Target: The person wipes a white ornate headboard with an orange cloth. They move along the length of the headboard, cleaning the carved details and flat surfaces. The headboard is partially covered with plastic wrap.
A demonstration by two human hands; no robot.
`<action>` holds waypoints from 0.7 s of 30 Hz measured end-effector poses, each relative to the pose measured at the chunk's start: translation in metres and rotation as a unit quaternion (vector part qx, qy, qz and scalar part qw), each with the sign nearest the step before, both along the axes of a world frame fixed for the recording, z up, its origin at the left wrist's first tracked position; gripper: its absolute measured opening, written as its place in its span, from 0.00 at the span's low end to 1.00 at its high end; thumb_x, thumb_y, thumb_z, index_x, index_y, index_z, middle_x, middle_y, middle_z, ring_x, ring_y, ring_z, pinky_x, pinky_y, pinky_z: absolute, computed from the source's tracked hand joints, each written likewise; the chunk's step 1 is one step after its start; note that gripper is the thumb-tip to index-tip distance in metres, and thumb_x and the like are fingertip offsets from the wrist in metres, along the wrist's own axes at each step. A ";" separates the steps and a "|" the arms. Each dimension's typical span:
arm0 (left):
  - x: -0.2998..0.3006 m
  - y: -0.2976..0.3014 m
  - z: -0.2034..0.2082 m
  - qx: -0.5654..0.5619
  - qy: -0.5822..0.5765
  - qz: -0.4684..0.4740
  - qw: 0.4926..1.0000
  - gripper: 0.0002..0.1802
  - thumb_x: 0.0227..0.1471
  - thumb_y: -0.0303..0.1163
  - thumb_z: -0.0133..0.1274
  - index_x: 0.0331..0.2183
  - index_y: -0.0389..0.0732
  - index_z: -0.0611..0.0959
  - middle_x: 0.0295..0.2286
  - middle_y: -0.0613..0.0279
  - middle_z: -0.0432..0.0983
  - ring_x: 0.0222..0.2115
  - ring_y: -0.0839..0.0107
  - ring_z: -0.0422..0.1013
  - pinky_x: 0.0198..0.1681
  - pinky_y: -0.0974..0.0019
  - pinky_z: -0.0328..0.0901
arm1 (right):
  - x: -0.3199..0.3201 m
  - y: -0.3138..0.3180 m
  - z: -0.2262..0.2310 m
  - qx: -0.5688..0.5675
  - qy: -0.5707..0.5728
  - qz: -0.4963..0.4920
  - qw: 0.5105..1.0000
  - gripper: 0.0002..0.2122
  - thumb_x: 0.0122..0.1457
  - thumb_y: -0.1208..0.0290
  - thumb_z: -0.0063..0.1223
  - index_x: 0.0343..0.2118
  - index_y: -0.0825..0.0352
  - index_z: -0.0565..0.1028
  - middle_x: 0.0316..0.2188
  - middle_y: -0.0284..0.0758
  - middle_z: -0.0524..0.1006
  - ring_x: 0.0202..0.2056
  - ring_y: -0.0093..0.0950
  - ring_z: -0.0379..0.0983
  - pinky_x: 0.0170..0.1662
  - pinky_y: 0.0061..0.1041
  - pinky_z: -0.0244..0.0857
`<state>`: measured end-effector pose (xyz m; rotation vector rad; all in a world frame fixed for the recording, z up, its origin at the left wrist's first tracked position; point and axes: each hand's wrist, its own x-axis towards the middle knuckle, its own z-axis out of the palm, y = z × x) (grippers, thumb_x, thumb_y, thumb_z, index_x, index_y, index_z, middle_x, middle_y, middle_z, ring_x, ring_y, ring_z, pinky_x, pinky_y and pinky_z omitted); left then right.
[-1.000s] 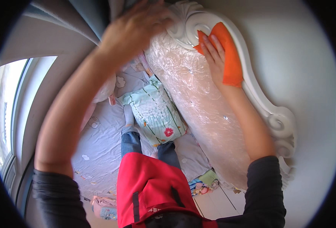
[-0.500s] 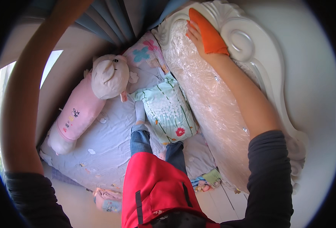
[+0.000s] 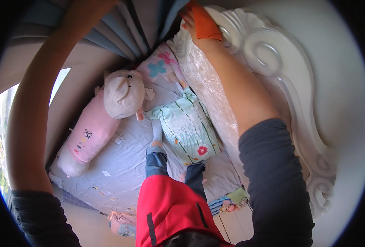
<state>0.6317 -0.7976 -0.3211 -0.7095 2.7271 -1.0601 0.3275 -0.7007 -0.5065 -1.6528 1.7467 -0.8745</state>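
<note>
hands in the head view: right hand [image 3: 191, 25] grips the orange cloth, fingers partly in shadow; left hand lies beyond the upper edge, so whether it is open or closed, i cannot tell.
orange cloth [image 3: 208, 25]: at the far end of the headboard, along the right side of the right hand; its long axis slants from far left to near right.
headboard [image 3: 302, 82]: right of the cloth, its carved white frame running from far centre to near right; whether cloth and frame touch is unclear.
nearer arm: right forearm [image 3: 240, 86], reaching over the headboard's padded panel; left forearm [image 3: 38, 103] stands well apart, far to the left.
curtain [image 3: 129, 29]: just left of the right hand.
bed [image 3: 124, 158]: below, with a plush toy [image 3: 91, 127] left and a green floral pillow [image 3: 186, 127] nearer the headboard.
</note>
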 end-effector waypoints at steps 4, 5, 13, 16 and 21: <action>-0.006 -0.005 -0.018 -0.001 -0.001 0.002 1.000 0.26 0.55 0.39 0.53 0.57 0.56 0.78 0.41 0.76 0.76 0.48 0.75 0.67 0.44 0.63 0.66 | -0.047 0.008 0.069 -0.215 0.626 0.080 0.745 0.18 0.64 0.70 0.42 0.56 0.62 0.72 0.56 0.39 0.74 0.54 0.39 0.70 0.64 0.42 0.60; -0.014 -0.005 -0.016 0.026 0.015 -0.004 1.000 0.25 0.55 0.38 0.53 0.56 0.55 0.78 0.40 0.74 0.76 0.46 0.73 0.68 0.45 0.63 0.68 | -0.060 0.011 0.079 -0.118 0.607 0.114 0.777 0.17 0.61 0.69 0.45 0.52 0.60 0.75 0.53 0.40 0.76 0.53 0.41 0.70 0.63 0.43 0.60; 0.024 -0.045 -0.056 0.000 0.037 -0.052 0.998 0.37 0.53 0.28 0.55 0.65 0.51 0.69 0.50 0.64 0.78 0.55 0.69 0.70 0.41 0.68 0.74 | -0.087 0.087 0.205 -0.092 0.663 0.058 0.741 0.25 0.57 0.75 0.54 0.60 0.58 0.72 0.58 0.39 0.72 0.55 0.38 0.70 0.58 0.40 0.64; 0.014 -0.042 -0.056 0.013 0.057 -0.059 0.997 0.38 0.53 0.28 0.56 0.65 0.51 0.69 0.50 0.65 0.78 0.55 0.68 0.71 0.41 0.69 0.74 | -0.105 0.141 0.236 -0.161 0.658 0.007 0.736 0.28 0.52 0.74 0.56 0.60 0.58 0.72 0.59 0.40 0.72 0.52 0.42 0.71 0.56 0.42 0.65; 0.023 -0.047 -0.070 0.068 0.095 -0.049 0.992 0.35 0.58 0.32 0.55 0.65 0.52 0.68 0.51 0.65 0.77 0.54 0.69 0.71 0.41 0.68 0.75 | -0.115 0.261 0.250 -0.086 0.649 -0.114 0.748 0.30 0.52 0.76 0.57 0.61 0.60 0.70 0.63 0.42 0.69 0.55 0.44 0.71 0.58 0.45 0.63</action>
